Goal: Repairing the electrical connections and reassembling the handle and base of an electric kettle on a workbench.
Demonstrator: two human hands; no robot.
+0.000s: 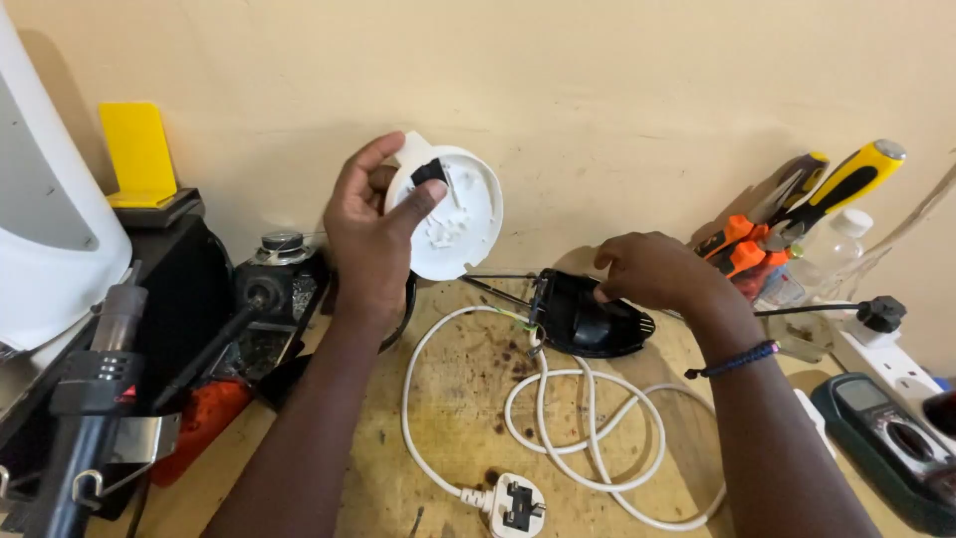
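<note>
My left hand [368,234] holds up a round white plastic cover [453,214] with a small black piece under the thumb, its inner side facing me. My right hand [652,271] rests on a black plastic base part [583,314] lying on the wooden bench [448,399], fingers gripping its far edge. Thin wires run out of the black part to the left. A white power cord [588,423] coils from it across the bench and ends in a white plug [516,503] near the front edge.
A hot air tool [95,394] and soldering station [279,274] stand at the left beside a white appliance body [45,209]. Pliers and screwdrivers [797,214] lean at the right wall, with a clear bottle [822,259], a white power strip [881,359] and a green multimeter [886,433].
</note>
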